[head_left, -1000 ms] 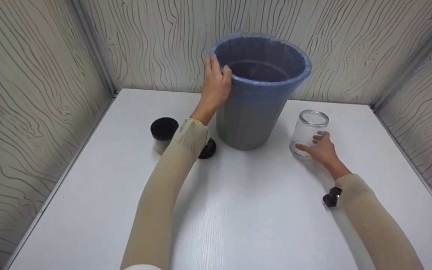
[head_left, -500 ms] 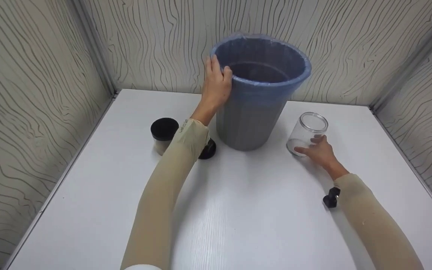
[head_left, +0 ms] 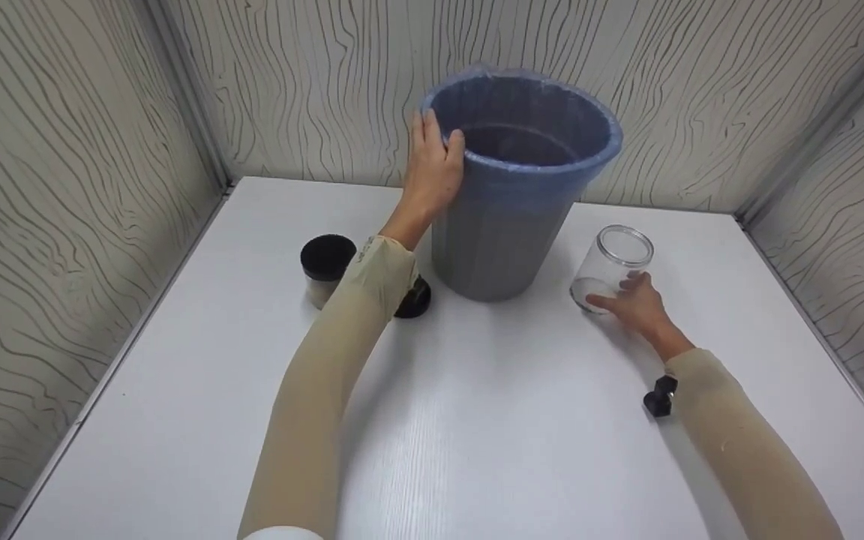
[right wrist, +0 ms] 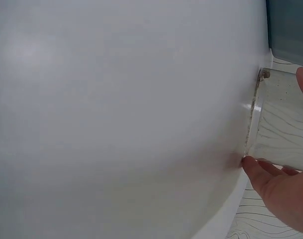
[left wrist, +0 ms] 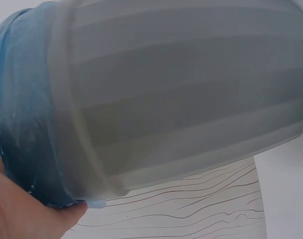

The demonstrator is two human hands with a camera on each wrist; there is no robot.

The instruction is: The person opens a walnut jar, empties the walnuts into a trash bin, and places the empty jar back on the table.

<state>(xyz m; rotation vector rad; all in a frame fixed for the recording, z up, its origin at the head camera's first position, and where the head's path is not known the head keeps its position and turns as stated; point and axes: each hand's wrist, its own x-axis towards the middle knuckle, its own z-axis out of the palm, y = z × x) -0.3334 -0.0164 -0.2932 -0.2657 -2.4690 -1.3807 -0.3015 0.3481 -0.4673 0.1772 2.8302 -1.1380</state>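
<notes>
Our left hand (head_left: 433, 169) grips the blue-lined grey plastic bin (head_left: 496, 247) beneath, but uneven pressure could topple the clear cylindrical jar (head_left: 603, 264) our right hand (head_left: 636, 306) clasps.

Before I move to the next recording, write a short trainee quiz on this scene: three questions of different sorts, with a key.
1. Multiple choice: what does the left grip touch?
A) the back wall
B) the blue-lined bin
C) the right sleeve

2. True or false: the right grip holds a clear jar inside the bin.

3. Fill in: the container farthest left has a top coloured ____.

Key:
1. B, at its rim.
2. False; the jar is outside the bin, to its right in the head view.
3. Black.
</notes>
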